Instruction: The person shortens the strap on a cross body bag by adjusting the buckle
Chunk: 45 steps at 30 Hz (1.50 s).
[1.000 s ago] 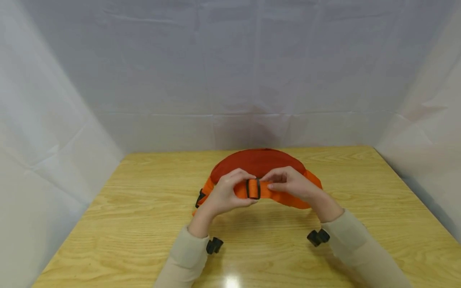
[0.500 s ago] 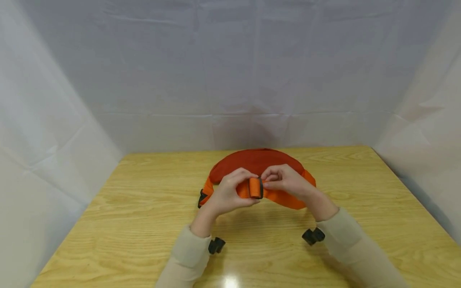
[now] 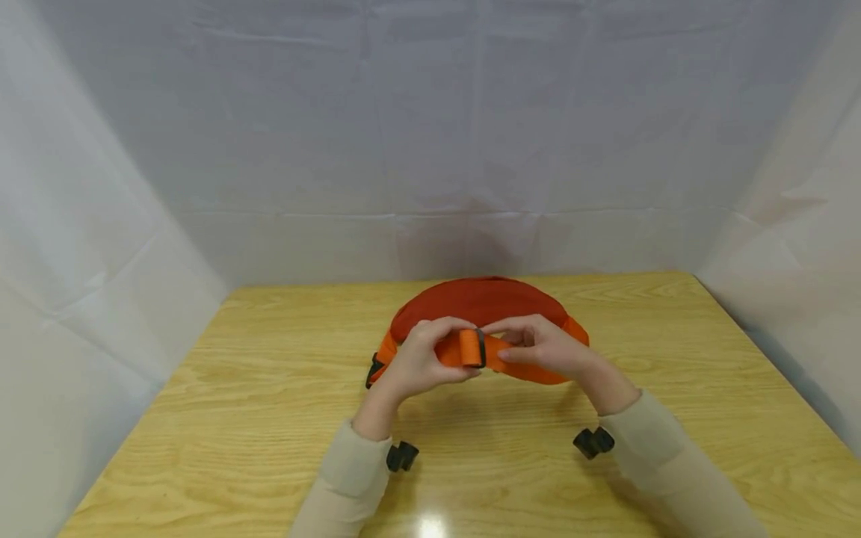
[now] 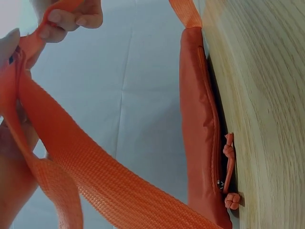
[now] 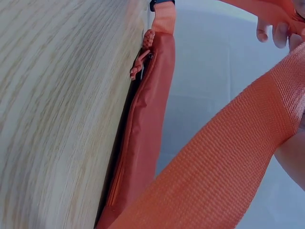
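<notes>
we see the left hand (image 3: 418, 364) grip the orange strap (image 5: 224, 148) at its black slider (image 3: 481, 349); the right hand (image 3: 546, 347) pinches the strap; threading looks done, adjusting seems unfinished.

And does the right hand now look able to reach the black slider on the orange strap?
Probably yes. The right hand holds the orange strap close beside the black slider, and nothing seems to lie between; the left hand grips the strap on the other side.
</notes>
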### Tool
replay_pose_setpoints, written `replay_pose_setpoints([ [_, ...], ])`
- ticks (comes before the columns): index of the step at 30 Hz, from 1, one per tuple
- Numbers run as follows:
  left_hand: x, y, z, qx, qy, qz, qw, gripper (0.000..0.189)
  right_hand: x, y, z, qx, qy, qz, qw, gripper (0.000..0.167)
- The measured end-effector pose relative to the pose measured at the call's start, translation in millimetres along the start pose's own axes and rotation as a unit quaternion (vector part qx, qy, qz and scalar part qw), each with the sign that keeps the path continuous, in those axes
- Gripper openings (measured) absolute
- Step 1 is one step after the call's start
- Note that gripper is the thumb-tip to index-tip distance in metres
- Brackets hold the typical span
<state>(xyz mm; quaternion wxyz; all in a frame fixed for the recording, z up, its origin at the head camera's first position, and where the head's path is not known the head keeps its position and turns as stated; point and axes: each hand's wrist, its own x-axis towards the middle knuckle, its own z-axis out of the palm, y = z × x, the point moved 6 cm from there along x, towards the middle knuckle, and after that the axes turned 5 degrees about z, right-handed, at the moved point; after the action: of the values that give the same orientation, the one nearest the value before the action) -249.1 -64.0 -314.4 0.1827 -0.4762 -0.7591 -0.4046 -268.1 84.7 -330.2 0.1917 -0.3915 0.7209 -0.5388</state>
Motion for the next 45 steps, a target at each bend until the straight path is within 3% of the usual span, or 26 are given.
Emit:
replay_pose_setpoints([
  [3, 0.2, -0.8, 0.4, 0.006, 0.0, 0.002, 1.0, 0.046, -0.4, -0.6, -1.5, 0.01, 0.006, -0.004, 0.9999, 0.032],
  [9, -1.5, -0.3, 1.9, 0.001, -0.007, -0.004, 1.0, 0.048, -0.1, -3.2, 0.2, 0.078, -0.027, -0.039, 0.9959, 0.023],
  [15, 0.4, 2.2, 5.3, -0.004, -0.013, 0.011, 0.9998, 0.048, 2.4, -5.7, 3.5, 0.108, -0.035, -0.049, 0.9923, 0.015],
  [25, 2.1, 4.2, 3.2, 0.019, 0.006, 0.001, 0.9998, 0.047, 6.2, -5.5, 1.6, 0.08, 0.01, -0.034, 0.9962, 0.016],
  [30, -0.7, 2.6, 0.4, 0.016, 0.015, -0.018, 0.9996, 0.047, 1.8, -6.7, -0.8, 0.042, 0.001, -0.039, 0.9983, 0.033],
  [33, -1.4, 2.4, -0.2, 0.013, 0.016, -0.021, 0.9996, 0.048, -0.6, -6.9, -2.3, 0.049, -0.001, -0.043, 0.9979, 0.033],
  [45, 2.4, 5.1, 4.3, 0.007, -0.004, 0.012, 0.9999, 0.05, 0.8, -8.1, -5.5, 0.082, 0.005, -0.048, 0.9955, 0.021],
])
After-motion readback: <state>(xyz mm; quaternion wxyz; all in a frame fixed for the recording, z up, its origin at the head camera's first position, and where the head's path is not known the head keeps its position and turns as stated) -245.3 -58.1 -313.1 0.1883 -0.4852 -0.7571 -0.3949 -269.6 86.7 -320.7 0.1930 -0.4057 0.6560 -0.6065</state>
